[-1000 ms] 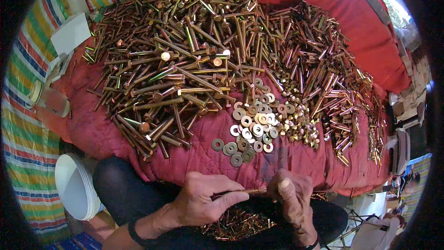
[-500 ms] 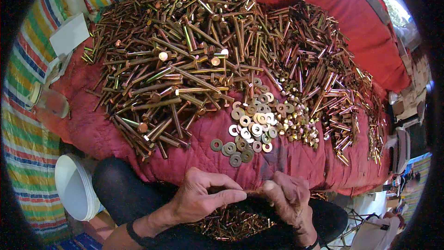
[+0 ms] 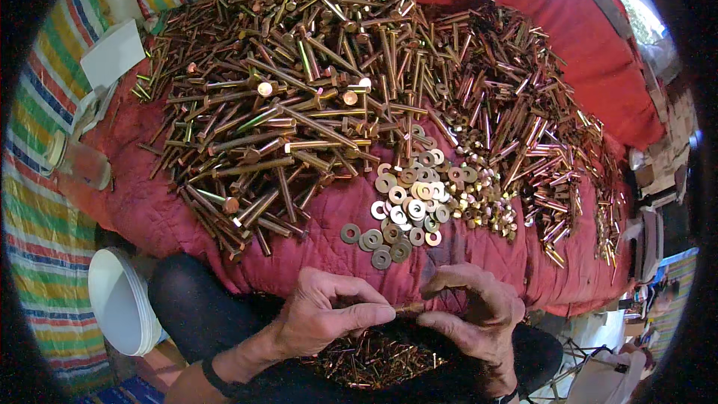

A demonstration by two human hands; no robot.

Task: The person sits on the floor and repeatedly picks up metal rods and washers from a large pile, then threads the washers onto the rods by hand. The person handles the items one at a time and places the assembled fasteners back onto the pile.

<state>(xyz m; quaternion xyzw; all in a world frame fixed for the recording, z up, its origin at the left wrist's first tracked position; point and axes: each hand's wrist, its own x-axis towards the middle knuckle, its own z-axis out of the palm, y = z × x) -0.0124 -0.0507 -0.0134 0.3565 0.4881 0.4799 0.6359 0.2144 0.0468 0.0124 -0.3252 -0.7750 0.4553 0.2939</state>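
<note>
Between the thumb and fingers of my left hand point(image 3: 329, 310) is a thin copper-coloured bolt point(image 3: 409, 307), its end pointing right; its other end is hidden in the grip. My right hand point(image 3: 479, 310) is open beside that end, thumb and index finger spread apart. Beyond both hands, flat metal washers point(image 3: 400, 252) lie loosely heaped on a red quilted cloth point(image 3: 329, 251). Small brassy nuts point(image 3: 486, 206) are piled to the right of the washers.
A large heap of long hex-head bolts point(image 3: 254, 131) covers the cloth's far left, with thinner bolts point(image 3: 538, 135) at right. More bolts point(image 3: 374, 359) lie below my hands, between my legs. A white bucket point(image 3: 123, 303) and a clear jar point(image 3: 82, 163) stand at left.
My right thumb and index finger have parted and come off the bolt's end, which now shows. The left hand keeps its pinch almost in place.
</note>
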